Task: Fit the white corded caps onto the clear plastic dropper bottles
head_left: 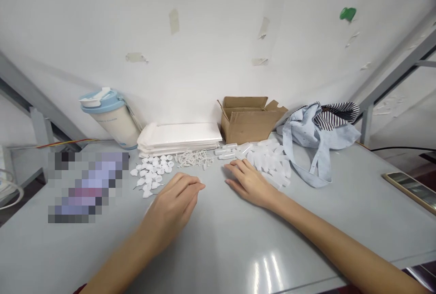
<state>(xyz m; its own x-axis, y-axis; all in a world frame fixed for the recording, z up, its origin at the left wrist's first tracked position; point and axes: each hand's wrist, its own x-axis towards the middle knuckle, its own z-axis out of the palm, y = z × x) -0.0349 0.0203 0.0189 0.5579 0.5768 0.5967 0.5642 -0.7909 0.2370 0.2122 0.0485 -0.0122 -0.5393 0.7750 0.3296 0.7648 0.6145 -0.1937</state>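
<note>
My left hand (175,203) is over the grey table, fingers bent and pressed together, tips pointing right. Anything in that pinch is too small or hidden to name. Left of it lies a loose heap of small white plastic pieces (150,173), some with thin stems. My right hand (254,183) is low over the table, palm down and fingers apart. Its fingertips are near small clear plastic tubes (226,153) and a spread of translucent plastic pieces (269,160). Between the two heaps is a tangle of short off-white cords or strips (194,159).
Along the wall stand a cream tumbler with a blue lid (114,119), a stack of white padded envelopes (184,135) and an open cardboard box (250,124). A light-blue cloth bag (313,135) slumps at right. A phone (412,189) lies near the right edge; a blurred-out object (91,185) lies left.
</note>
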